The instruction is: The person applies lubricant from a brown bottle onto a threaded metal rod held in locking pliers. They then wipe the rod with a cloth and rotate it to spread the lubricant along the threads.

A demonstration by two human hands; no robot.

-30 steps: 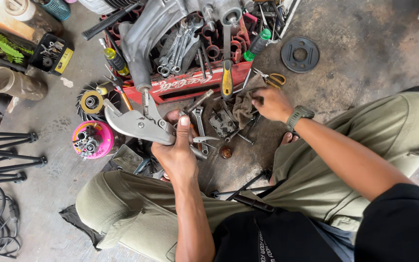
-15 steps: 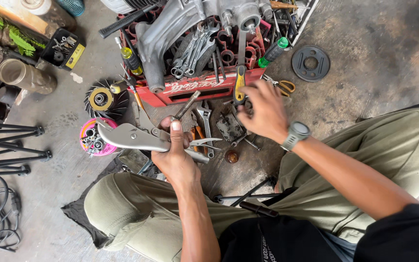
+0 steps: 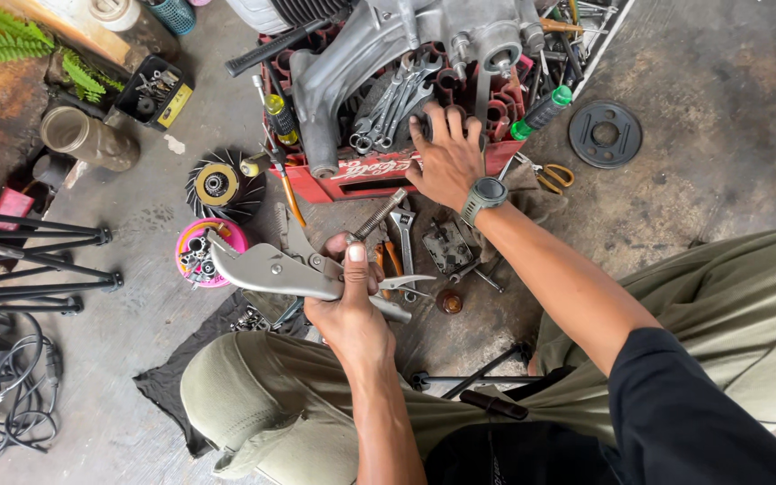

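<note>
Sensibly, with the left hand [image 3: 352,319] clenched around the locking pliers [image 3: 271,269], the right hand [image 3: 446,162], fingers spread and grasping nothing, should pick one spanner [image 3: 388,108] cleanly from the red crate [image 3: 361,171] beneath it.

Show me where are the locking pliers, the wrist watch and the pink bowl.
locking pliers [image 3: 271,268]: head view, on the flat silver body, held by the left hand [image 3: 352,310].
wrist watch [image 3: 487,193]: head view, on its round face, right wrist.
pink bowl [image 3: 226,232]: head view, on its upper rim.

Stained grey concrete floor [image 3: 720,99] fills the view, lit by what looks like soft daylight. At ten o'clock a fern [image 3: 38,45] overhangs rusty ground; black cables [image 3: 6,395] coil at eight o'clock, tripod legs [image 3: 38,260] at nine.
</note>
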